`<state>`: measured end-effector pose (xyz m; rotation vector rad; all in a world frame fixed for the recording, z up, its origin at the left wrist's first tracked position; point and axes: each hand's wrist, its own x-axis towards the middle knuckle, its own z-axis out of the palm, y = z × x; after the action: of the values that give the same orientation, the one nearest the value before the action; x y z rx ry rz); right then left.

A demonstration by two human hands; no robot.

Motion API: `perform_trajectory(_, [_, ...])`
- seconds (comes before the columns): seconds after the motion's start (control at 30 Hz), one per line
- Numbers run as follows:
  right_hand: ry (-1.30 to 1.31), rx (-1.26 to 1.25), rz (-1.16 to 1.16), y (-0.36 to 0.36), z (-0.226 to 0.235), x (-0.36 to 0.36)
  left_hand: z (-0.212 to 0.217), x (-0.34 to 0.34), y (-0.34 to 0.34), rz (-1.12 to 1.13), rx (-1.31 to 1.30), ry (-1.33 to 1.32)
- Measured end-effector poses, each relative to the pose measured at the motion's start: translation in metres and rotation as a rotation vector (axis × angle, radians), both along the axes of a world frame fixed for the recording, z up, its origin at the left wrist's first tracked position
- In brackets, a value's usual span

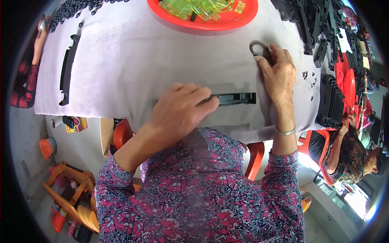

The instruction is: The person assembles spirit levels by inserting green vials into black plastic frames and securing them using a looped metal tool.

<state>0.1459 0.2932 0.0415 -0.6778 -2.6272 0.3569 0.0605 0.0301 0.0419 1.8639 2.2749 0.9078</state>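
Note:
My left hand (182, 108) is closed over one end of a black plastic strip (237, 98) that lies on the pale cloth in front of me. The strip's right part shows a long channel and a raised block near its end; the left end is under my fingers. Farther right, my right hand (280, 73) rests on the table with thumb and fingers curled round a dark looped handle (253, 47), like that of scissors. The rest of that tool is hidden by the hand. Several tiny black pieces (313, 79) lie to the right of it.
A red tray (202, 25) of yellow-green clear pieces stands at the far middle. Small black beads (73, 9) pile up far left, above another black strip (68, 71). Black parts (304, 24) and stacked strips (330, 101) fill the right side. Other people sit at both sides.

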Motion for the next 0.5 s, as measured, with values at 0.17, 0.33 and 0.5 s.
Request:
perform_trajectory(0.17, [0.109,-0.299,-0.019,0.009,-0.007,0.001,-0.003,0.010,0.002,0.080,0.070,0.023])
perform_trajectory(0.33, [0.210,-0.599,0.108,-0.011,0.028,0.003,-0.008,0.015,0.004,0.140,0.122,0.031])
perform_trajectory(0.5, [0.688,-1.436,0.374,-0.049,0.074,0.005,-0.009,0.015,0.003,0.143,0.129,0.015])
